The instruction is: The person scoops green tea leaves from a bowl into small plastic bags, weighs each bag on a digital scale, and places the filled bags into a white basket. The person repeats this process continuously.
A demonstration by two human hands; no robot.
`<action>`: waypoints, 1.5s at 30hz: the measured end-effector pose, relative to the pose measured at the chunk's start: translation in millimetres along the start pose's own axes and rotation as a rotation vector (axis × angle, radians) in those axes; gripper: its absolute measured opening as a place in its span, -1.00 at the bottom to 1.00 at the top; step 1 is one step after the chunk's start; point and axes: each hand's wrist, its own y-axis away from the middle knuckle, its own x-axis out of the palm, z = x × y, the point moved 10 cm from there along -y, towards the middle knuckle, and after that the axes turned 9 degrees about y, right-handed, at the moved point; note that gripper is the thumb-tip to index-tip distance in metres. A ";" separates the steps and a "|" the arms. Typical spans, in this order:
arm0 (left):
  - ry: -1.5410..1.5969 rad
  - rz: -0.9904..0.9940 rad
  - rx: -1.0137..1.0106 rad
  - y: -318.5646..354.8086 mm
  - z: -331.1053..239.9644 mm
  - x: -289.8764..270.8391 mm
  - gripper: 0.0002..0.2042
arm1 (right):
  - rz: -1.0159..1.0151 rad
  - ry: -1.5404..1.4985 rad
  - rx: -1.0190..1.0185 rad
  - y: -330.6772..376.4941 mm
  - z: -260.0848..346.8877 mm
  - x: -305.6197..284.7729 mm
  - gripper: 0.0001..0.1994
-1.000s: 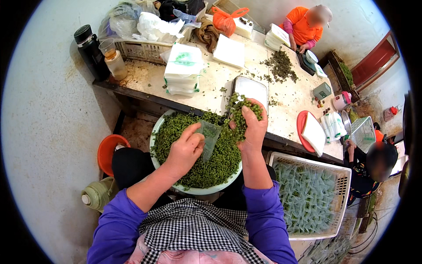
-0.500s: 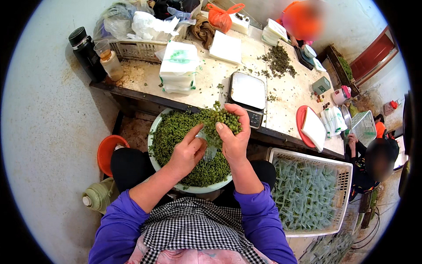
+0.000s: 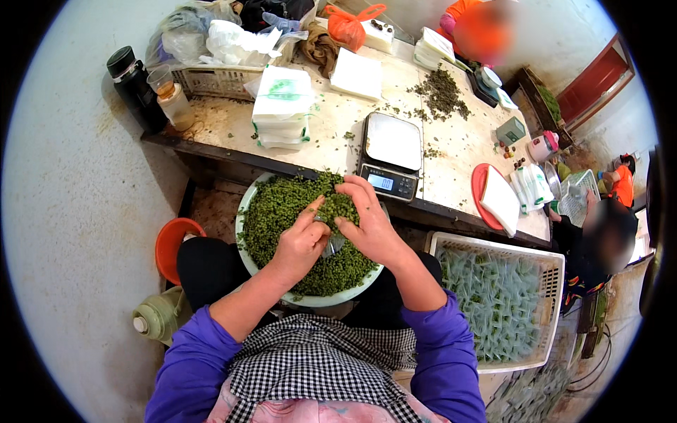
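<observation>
A round pale basin [image 3: 242, 215] full of green peppercorns [image 3: 282, 211] sits between my knees. Over it, my right hand [image 3: 370, 229] curves its fingers and thumb around a clump of peppercorns [image 3: 340, 208]. Close on its left is my left hand [image 3: 300, 247], its index finger stretched toward the clump and its other fingers curled. From those curled fingers hangs a small clear plastic bag [image 3: 334, 244], partly hidden by the hand. Beyond the basin, a kitchen scale [image 3: 393, 144] with a lit display stands at the table edge, its pan bare.
On the table [image 3: 211, 116] are stacked white bags [image 3: 284, 106], a black flask [image 3: 134, 88] and loose peppercorns [image 3: 442, 93]. At right stands a white crate [image 3: 556, 310] of filled clear bags [image 3: 490, 303]; at left, an orange bucket [image 3: 168, 254]. Two people [image 3: 465, 25] [image 3: 589, 247] sit farther off.
My right hand has lowered the clump into the basin, closer to my left hand and the clear bag. The scale display now shows fully.
</observation>
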 end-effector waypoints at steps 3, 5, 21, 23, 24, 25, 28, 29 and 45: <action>0.006 -0.007 -0.005 3.3 -2.2 2.3 -0.82 | 0.246 -0.003 0.230 -0.1 -8.6 12.7 -0.43; 0.006 -0.004 -0.008 4.5 -4.5 4.8 -0.82 | 0.355 0.204 0.225 -1.1 -11.6 21.6 -0.50; 0.104 -0.075 -0.023 2.9 -4.6 -16.3 -0.83 | 0.297 -0.373 0.552 9.0 -41.4 14.1 -0.38; 0.080 -0.073 0.033 4.0 -13.0 -15.8 -0.84 | 0.369 -0.338 0.613 12.7 -42.3 25.6 -0.43; 0.080 -0.063 0.043 3.5 -15.5 -13.5 -0.84 | 0.308 -0.233 0.565 9.7 -37.3 21.0 -0.52; 0.077 -0.051 0.053 2.9 -18.7 -11.5 -0.84 | 0.292 -0.039 0.487 4.2 -31.8 18.0 -0.55; 0.005 -0.046 0.080 2.5 -21.9 -6.4 -0.85 | 0.281 0.417 0.392 -9.3 -10.2 12.8 -0.63; -0.029 -0.050 0.089 2.2 -21.3 -4.3 -0.86 | 0.251 0.460 0.375 -12.7 -8.5 14.8 -0.64; 0.036 -0.099 0.061 11.8 -12.4 -17.8 -0.82 | 0.055 -0.205 0.539 16.2 -21.1 5.6 -0.61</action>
